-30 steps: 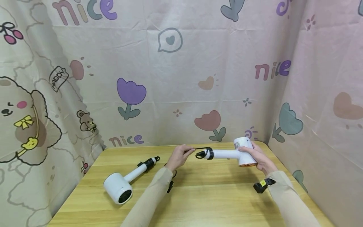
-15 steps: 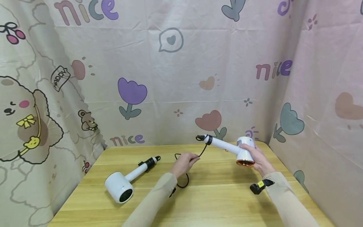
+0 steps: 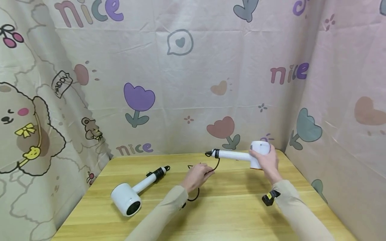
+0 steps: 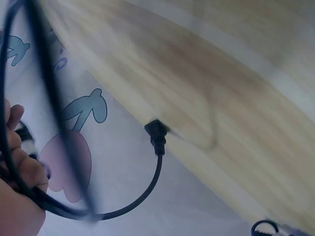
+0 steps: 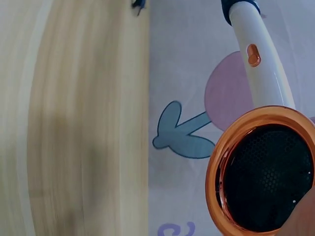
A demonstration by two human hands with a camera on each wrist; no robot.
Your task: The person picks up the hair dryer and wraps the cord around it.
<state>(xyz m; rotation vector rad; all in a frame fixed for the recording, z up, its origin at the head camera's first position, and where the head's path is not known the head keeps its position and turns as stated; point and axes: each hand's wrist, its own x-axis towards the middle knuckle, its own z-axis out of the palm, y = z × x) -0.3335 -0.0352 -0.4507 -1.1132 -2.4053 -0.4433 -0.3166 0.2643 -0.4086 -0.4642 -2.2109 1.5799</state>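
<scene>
My right hand (image 3: 269,163) grips the head of a white hair dryer (image 3: 233,154), held above the table with its handle pointing left. In the right wrist view, the dryer's copper-coloured ring (image 5: 212,184) surrounds a dark mesh, and an orange switch (image 5: 253,55) sits on the handle. Some black cord is wrapped round the handle's end. From there a length of the power cord (image 3: 218,164) runs down to my left hand (image 3: 196,175), which holds it in curled fingers. Beyond that hand the cord loops loosely, and its black plug (image 4: 156,132) dangles in the left wrist view.
A second white hair dryer (image 3: 125,199) lies at the left of the wooden table (image 3: 229,214), its black cord (image 3: 158,174) wound round the handle. A printed curtain (image 3: 181,83) hangs behind the table and along both sides.
My left hand has moved right and down with the cord, and a length now hangs off the handle. The held dryer's handle tipped up, then came back near level.
</scene>
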